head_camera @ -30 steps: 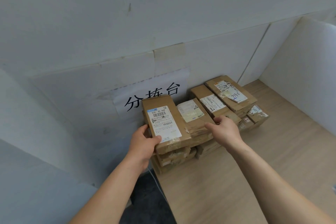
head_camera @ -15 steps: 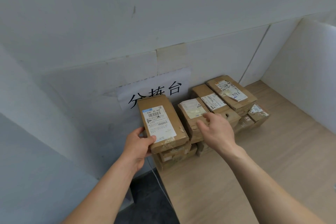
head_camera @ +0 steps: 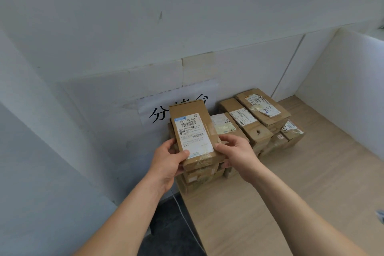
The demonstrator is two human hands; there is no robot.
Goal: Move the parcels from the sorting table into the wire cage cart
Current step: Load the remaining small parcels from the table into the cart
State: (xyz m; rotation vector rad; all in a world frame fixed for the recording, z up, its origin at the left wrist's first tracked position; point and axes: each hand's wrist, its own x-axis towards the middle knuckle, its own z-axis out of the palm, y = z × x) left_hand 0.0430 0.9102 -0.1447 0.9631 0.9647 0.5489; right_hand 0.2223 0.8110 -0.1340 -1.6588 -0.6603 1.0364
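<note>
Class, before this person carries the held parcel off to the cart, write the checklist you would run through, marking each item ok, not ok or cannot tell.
1. Left hand grips the labelled parcel at its near left corner: ok.
2. Right hand grips its right edge: ok.
3. Parcel lifted clear of the stack beneath: cannot tell.
4. Neighbouring parcels lying flat in their stacks: ok.
5. Wire cage cart in sight: not ok, it is out of view.

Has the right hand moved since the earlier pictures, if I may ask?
Yes: the right hand moved left, off the neighbouring parcel and onto the labelled parcel.
</note>
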